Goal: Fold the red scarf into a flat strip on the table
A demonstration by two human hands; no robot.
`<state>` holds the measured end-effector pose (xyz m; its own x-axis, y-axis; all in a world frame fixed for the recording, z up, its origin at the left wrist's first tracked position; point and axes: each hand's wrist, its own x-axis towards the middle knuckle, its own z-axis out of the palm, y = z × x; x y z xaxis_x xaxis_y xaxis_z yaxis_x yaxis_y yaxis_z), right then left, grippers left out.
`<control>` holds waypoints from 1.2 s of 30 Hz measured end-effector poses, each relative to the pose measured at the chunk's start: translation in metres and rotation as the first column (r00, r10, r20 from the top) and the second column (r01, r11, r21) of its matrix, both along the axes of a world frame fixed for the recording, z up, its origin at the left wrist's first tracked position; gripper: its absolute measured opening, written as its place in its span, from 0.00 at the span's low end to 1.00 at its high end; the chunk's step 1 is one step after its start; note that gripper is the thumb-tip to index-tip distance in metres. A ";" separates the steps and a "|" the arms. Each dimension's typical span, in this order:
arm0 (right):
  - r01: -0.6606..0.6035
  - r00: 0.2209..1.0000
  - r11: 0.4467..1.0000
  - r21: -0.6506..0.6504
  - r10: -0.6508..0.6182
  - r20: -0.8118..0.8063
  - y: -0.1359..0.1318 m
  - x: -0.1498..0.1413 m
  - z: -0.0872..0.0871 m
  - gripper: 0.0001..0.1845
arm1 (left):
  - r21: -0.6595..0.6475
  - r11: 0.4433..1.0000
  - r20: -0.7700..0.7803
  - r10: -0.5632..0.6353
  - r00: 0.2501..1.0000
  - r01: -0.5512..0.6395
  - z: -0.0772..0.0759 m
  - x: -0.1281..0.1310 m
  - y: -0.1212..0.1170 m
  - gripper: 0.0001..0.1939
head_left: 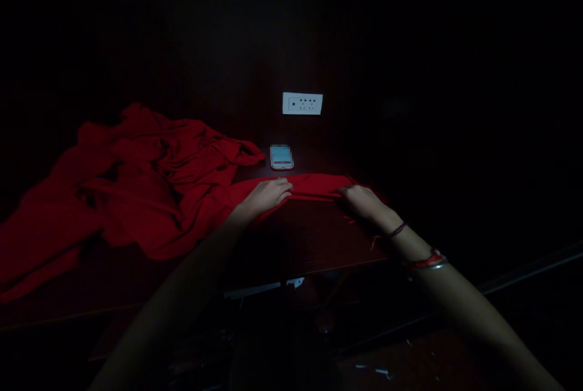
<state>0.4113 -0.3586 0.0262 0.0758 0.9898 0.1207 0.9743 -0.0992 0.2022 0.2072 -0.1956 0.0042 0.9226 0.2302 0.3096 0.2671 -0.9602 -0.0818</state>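
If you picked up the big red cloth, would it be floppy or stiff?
The red cloth would probably flop and sag, since it already lies in soft, crumpled folds. It might feel bulky, because it spreads widely over the table. It seems unlikely to roll.

A phone [282,157] lies below a wall socket [302,104].

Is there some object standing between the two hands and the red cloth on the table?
Nothing visible stands in the way: the left hand and the right hand both touch the red cloth. The nearest other object, the phone, lies on the table beyond the cloth's narrow stretch, not between.
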 end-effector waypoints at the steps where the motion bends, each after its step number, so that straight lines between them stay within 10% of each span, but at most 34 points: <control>1: 0.006 1.000 0.999 0.034 -0.006 -0.003 -0.005 0.003 -0.001 0.11 | 0.003 1.000 -0.006 -0.001 1.000 0.001 0.000 0.001 0.000 0.12; 9: -0.022 0.989 0.970 0.240 0.056 -0.139 -0.020 0.008 0.000 0.13 | 0.019 0.999 -0.019 0.038 0.999 -0.038 0.000 -0.001 0.001 0.12; 36: -0.015 0.976 0.997 0.075 0.030 -0.216 -0.027 0.016 0.006 0.11 | 0.042 0.998 -0.047 0.046 0.998 -0.044 0.001 0.000 -0.003 0.13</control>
